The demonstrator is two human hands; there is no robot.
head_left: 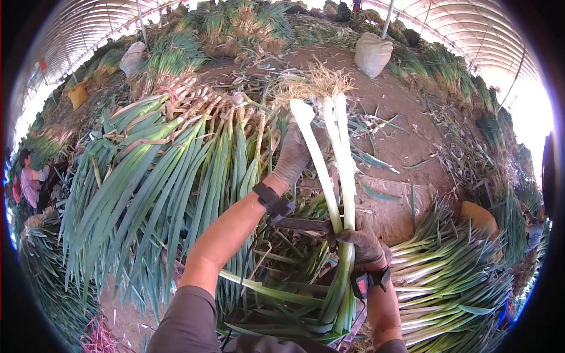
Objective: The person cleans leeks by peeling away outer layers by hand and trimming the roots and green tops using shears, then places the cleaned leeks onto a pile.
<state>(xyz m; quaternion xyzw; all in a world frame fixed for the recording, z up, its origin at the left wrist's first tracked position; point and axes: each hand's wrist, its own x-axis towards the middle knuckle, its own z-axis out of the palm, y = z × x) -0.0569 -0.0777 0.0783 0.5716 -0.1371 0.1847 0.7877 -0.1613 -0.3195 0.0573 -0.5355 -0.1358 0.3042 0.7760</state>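
Several long green onions (346, 159) stand upright before me, with white stalks and shaggy roots (318, 82) at the top. My right hand (364, 244), in a dirty glove, is wrapped round them where white turns green. Their leaves hang down towards my lap. Close behind the leftmost white stalk is my gloved left hand (292, 154), its fingers hidden by the stalk and roots. A dark flat bar (300, 224) runs from below my left wrist to the right hand's fingers. Left of my forearm lies a big heap of untrimmed green onions (159, 159).
Cleaned green onions (444, 276) are piled at the right, beside a brown board (394, 206). A white sack (373, 54) stands on the dirt floor behind. Further bundles (244, 26) line the back. A person in pink (32, 179) sits at far left.
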